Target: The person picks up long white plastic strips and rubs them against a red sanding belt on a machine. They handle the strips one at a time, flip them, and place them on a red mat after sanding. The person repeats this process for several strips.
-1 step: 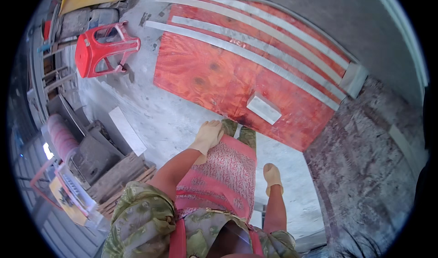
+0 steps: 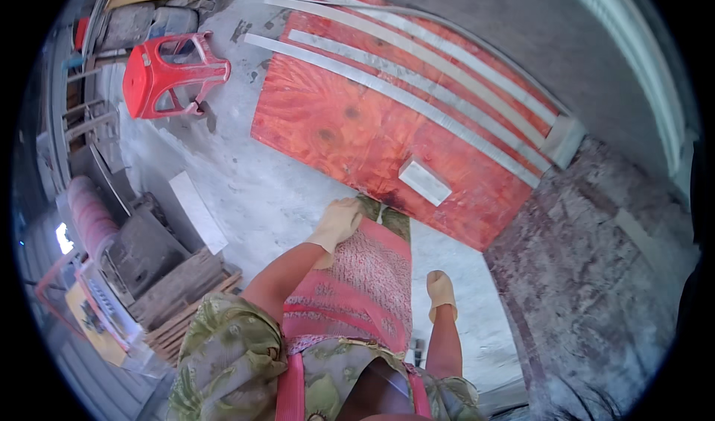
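Observation:
My left hand (image 2: 339, 222), in a cream glove, lies on the far edge of the pink patterned apron (image 2: 350, 279), over my knee. Its fingers stretch forward, holding nothing that I can see. To the right of the apron my right hand (image 2: 441, 290), gloved alike, hangs by my side. It looks rounded and closed, with nothing showing from it. Beyond my knees lies a red board (image 2: 320, 115), and a pale rectangular block (image 2: 425, 182) rests near its close edge, apart from both hands.
Several long pale strips cross the board, the nearest strip (image 2: 402, 102) among them. Another block (image 2: 564, 141) sits at their right end. A red stool (image 2: 175, 74) lies on its side at far left. Wooden slats (image 2: 190, 309) and a pink roll (image 2: 91, 216) are at left.
The view has shifted slightly, so the board, strips and blocks appear a little further left. Both hands keep nearly the same pose.

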Demonstrator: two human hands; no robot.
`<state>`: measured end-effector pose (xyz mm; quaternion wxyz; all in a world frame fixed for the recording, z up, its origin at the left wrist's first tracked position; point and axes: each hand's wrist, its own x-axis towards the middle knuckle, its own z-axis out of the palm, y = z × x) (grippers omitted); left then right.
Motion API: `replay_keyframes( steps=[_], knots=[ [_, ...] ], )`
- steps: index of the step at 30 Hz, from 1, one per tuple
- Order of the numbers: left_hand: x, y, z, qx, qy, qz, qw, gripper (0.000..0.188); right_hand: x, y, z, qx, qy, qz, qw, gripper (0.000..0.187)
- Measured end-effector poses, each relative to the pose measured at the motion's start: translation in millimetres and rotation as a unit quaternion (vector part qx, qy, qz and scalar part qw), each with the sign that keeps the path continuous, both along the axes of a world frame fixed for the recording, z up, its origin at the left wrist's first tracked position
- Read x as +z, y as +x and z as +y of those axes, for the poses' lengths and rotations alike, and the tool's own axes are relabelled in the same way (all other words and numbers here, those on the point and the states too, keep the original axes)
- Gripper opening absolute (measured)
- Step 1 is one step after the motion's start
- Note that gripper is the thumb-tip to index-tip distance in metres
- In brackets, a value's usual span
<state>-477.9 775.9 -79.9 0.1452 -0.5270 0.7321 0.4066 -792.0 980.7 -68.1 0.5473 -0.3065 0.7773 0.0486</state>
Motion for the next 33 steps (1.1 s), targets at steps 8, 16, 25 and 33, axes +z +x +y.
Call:
replay_keyframes(
  steps=[8,16,25,33],
  knots=[
    [58.6,19.8,-28.2,0.231,-0.057,0.101,0.966,0.028,166.9,-19.3,-115.0,-0.168,-0.027,0.042,0.985,0.040],
    [53.8,35.0,-48.6,0.291,-0.111,0.071,0.948,0.033,247.7,-29.5,-134.7,-0.187,-0.103,0.043,0.976,0.038],
    [60.9,33.4,-35.6,0.361,-0.068,0.102,0.924,0.036,297.7,-7.9,-188.6,-0.116,-0.099,0.095,0.984,0.033],
    [46.5,39.4,-29.1,0.362,-0.015,0.065,0.930,0.039,326.3,32.9,-231.1,-0.091,-0.146,0.107,0.979,0.038]
  ],
)
